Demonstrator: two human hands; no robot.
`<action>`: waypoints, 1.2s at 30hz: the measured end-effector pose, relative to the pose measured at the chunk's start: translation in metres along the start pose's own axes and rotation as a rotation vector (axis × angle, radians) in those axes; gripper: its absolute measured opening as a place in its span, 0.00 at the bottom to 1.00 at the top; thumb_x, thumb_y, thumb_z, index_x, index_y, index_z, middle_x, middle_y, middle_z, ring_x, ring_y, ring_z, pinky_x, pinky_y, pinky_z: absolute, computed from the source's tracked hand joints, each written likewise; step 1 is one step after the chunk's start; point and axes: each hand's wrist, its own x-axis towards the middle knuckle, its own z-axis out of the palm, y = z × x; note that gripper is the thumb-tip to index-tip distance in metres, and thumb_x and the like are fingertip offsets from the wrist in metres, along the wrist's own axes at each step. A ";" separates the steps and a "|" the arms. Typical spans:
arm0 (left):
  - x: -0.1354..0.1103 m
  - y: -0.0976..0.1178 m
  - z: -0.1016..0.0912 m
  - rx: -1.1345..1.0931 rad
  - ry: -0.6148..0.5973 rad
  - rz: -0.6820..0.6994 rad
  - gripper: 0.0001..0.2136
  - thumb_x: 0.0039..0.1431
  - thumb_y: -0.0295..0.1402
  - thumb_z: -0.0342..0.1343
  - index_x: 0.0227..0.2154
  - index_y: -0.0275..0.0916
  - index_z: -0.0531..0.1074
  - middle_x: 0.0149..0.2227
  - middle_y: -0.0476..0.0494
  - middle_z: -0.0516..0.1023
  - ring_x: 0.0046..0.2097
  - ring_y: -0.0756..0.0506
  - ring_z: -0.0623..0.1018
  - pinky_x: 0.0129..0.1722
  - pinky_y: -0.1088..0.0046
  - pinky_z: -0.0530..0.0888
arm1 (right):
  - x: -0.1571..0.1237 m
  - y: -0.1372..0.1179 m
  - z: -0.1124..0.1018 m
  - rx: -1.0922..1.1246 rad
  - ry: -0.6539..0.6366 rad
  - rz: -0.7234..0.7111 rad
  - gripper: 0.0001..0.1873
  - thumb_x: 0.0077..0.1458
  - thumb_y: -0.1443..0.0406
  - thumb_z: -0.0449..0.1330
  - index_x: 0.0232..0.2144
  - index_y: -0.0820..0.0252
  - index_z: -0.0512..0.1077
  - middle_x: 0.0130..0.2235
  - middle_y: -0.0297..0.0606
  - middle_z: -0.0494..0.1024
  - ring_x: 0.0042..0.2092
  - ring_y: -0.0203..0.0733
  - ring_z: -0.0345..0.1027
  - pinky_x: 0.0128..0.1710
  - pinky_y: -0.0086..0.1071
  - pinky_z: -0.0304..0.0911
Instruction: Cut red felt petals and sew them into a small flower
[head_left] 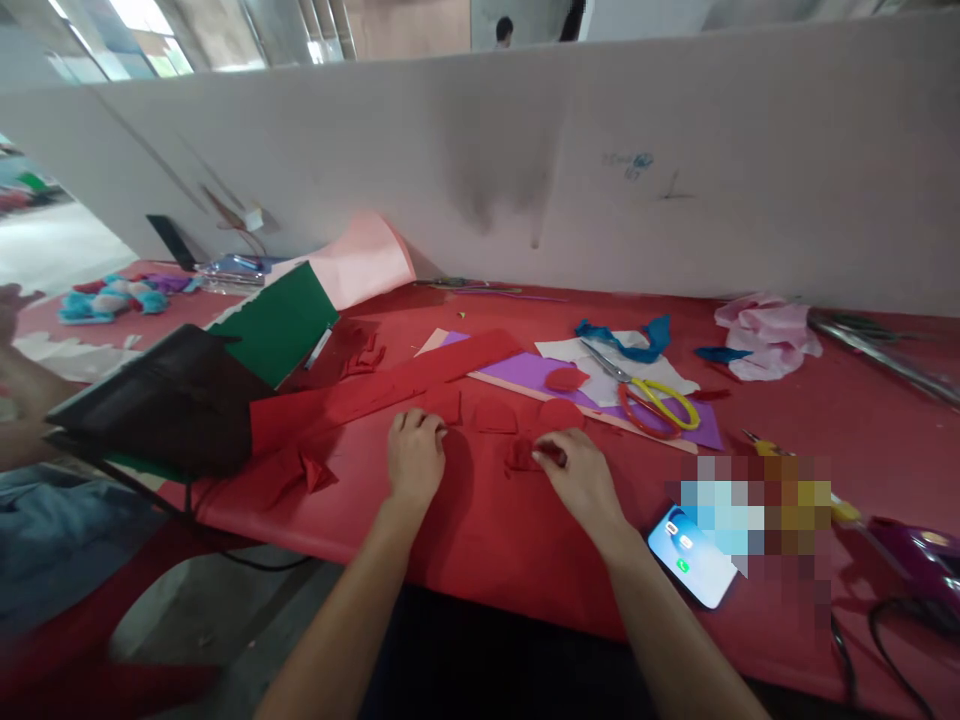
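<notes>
My left hand (416, 452) rests on the red table with its fingers curled together at the edge of a squarish red cloth piece (447, 403). Thumb and forefinger of my right hand (583, 478) pinch a small dark red cloth piece (523, 456), partly hidden by the fingers. Between the hands lies a red piece with a rounded top (496, 417). A round red piece (560, 413) sits just beyond my right hand, and another red piece (566, 379) lies on purple sheet material (517, 368). A long red strip (420, 385) stretches behind my left hand.
Scissors (637, 392) with yellow and red handles lie on white scraps by blue cloth. At right are a lit phone (694, 560), a purple-handled tool (919, 555) and pink cloth (769, 335). A dark bag (172, 400) and green board (277, 320) stand left, near another person's arm.
</notes>
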 end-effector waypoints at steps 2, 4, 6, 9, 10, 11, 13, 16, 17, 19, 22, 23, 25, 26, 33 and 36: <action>-0.001 -0.001 0.006 0.016 -0.014 0.010 0.07 0.57 0.26 0.50 0.33 0.38 0.73 0.35 0.41 0.74 0.41 0.40 0.69 0.43 0.63 0.67 | -0.001 -0.003 0.001 -0.023 -0.037 0.026 0.05 0.52 0.66 0.57 0.31 0.55 0.74 0.35 0.36 0.73 0.35 0.40 0.68 0.36 0.33 0.62; -0.002 -0.001 0.011 0.023 -0.032 0.018 0.07 0.58 0.26 0.49 0.32 0.38 0.72 0.35 0.41 0.74 0.41 0.40 0.69 0.44 0.63 0.66 | -0.002 -0.006 0.002 -0.067 -0.062 0.044 0.05 0.53 0.67 0.56 0.30 0.56 0.73 0.35 0.36 0.72 0.36 0.40 0.68 0.34 0.31 0.60; -0.002 -0.001 0.013 0.019 -0.038 0.003 0.07 0.58 0.26 0.49 0.34 0.38 0.71 0.35 0.41 0.74 0.41 0.40 0.69 0.43 0.63 0.66 | -0.003 -0.010 0.003 -0.142 -0.066 0.043 0.05 0.54 0.68 0.55 0.30 0.56 0.71 0.36 0.36 0.71 0.36 0.40 0.67 0.31 0.30 0.57; -0.003 -0.001 0.012 0.027 -0.022 -0.049 0.06 0.58 0.29 0.50 0.37 0.37 0.70 0.37 0.41 0.74 0.41 0.40 0.70 0.43 0.63 0.66 | -0.006 -0.015 0.000 -0.218 -0.067 0.030 0.05 0.55 0.69 0.53 0.31 0.57 0.68 0.37 0.36 0.70 0.37 0.40 0.66 0.28 0.30 0.52; -0.004 -0.001 0.011 0.038 -0.018 -0.055 0.06 0.58 0.30 0.51 0.37 0.37 0.71 0.37 0.40 0.74 0.41 0.40 0.69 0.43 0.63 0.66 | -0.006 -0.016 -0.001 -0.221 -0.075 0.028 0.05 0.55 0.70 0.53 0.31 0.57 0.67 0.38 0.37 0.69 0.37 0.40 0.66 0.27 0.30 0.51; -0.004 -0.001 0.011 0.051 -0.019 -0.051 0.06 0.58 0.31 0.51 0.35 0.37 0.71 0.37 0.40 0.73 0.41 0.40 0.69 0.43 0.63 0.66 | -0.007 -0.017 -0.002 -0.213 -0.084 0.030 0.05 0.55 0.70 0.52 0.32 0.57 0.66 0.39 0.37 0.69 0.37 0.40 0.66 0.27 0.30 0.50; -0.004 -0.001 0.011 0.071 -0.030 -0.031 0.06 0.59 0.31 0.50 0.33 0.38 0.71 0.36 0.40 0.73 0.42 0.40 0.69 0.44 0.63 0.65 | -0.006 -0.017 -0.004 -0.191 -0.103 0.042 0.05 0.54 0.70 0.52 0.34 0.56 0.65 0.40 0.37 0.68 0.36 0.39 0.65 0.26 0.29 0.49; -0.003 -0.002 0.011 0.075 -0.052 -0.010 0.07 0.60 0.30 0.48 0.32 0.37 0.71 0.36 0.39 0.72 0.42 0.39 0.69 0.45 0.62 0.65 | -0.005 -0.017 -0.006 -0.176 -0.121 0.053 0.05 0.55 0.69 0.51 0.35 0.56 0.65 0.41 0.38 0.67 0.35 0.40 0.65 0.25 0.29 0.49; -0.003 -0.001 0.010 0.068 -0.052 -0.009 0.07 0.60 0.30 0.48 0.32 0.37 0.71 0.36 0.39 0.73 0.42 0.39 0.69 0.45 0.61 0.65 | -0.005 -0.017 -0.007 -0.176 -0.121 0.050 0.05 0.55 0.69 0.51 0.35 0.55 0.65 0.41 0.38 0.67 0.35 0.40 0.65 0.24 0.29 0.49; -0.003 0.004 0.006 0.028 -0.027 -0.027 0.08 0.60 0.29 0.46 0.33 0.37 0.70 0.38 0.38 0.73 0.43 0.39 0.69 0.44 0.62 0.65 | -0.005 -0.017 -0.006 -0.178 -0.114 0.038 0.05 0.56 0.68 0.51 0.35 0.56 0.65 0.41 0.38 0.67 0.35 0.40 0.65 0.24 0.29 0.48; -0.005 0.020 -0.006 -0.117 -0.021 -0.088 0.10 0.63 0.28 0.42 0.39 0.37 0.68 0.38 0.38 0.73 0.40 0.42 0.72 0.40 0.66 0.67 | -0.005 -0.017 -0.006 -0.175 -0.092 0.013 0.04 0.56 0.69 0.51 0.34 0.56 0.64 0.41 0.38 0.67 0.36 0.40 0.65 0.25 0.29 0.49; -0.005 0.029 -0.009 -0.174 -0.054 -0.102 0.11 0.63 0.28 0.41 0.40 0.37 0.68 0.37 0.39 0.74 0.38 0.43 0.73 0.38 0.68 0.67 | -0.005 -0.017 -0.006 -0.174 -0.091 0.005 0.04 0.56 0.69 0.51 0.34 0.56 0.64 0.41 0.38 0.67 0.36 0.40 0.65 0.24 0.29 0.49; -0.004 0.046 -0.015 -0.261 -0.160 -0.075 0.09 0.62 0.31 0.44 0.39 0.38 0.70 0.36 0.40 0.76 0.36 0.45 0.75 0.37 0.69 0.67 | -0.006 -0.017 -0.006 -0.184 -0.100 -0.008 0.04 0.55 0.69 0.52 0.34 0.56 0.65 0.41 0.38 0.67 0.36 0.39 0.65 0.24 0.28 0.49; -0.003 0.055 -0.016 -0.289 -0.219 -0.053 0.08 0.60 0.33 0.48 0.37 0.39 0.71 0.37 0.40 0.76 0.36 0.45 0.75 0.37 0.70 0.68 | -0.006 -0.017 -0.006 -0.193 -0.106 -0.014 0.05 0.55 0.69 0.52 0.34 0.55 0.65 0.41 0.37 0.67 0.35 0.39 0.64 0.24 0.28 0.49; 0.009 0.082 -0.005 -0.330 -0.453 -0.060 0.08 0.52 0.30 0.53 0.30 0.41 0.78 0.33 0.40 0.80 0.38 0.42 0.77 0.39 0.68 0.69 | -0.007 -0.018 -0.008 -0.188 -0.111 -0.035 0.06 0.57 0.69 0.51 0.36 0.54 0.65 0.41 0.37 0.66 0.34 0.38 0.64 0.23 0.28 0.47; 0.011 0.078 0.000 -0.340 -0.480 -0.079 0.10 0.51 0.28 0.52 0.28 0.42 0.78 0.32 0.39 0.81 0.37 0.42 0.78 0.38 0.68 0.69 | -0.006 -0.016 -0.008 -0.139 -0.111 -0.009 0.06 0.57 0.69 0.50 0.35 0.54 0.64 0.40 0.36 0.66 0.34 0.38 0.64 0.24 0.27 0.49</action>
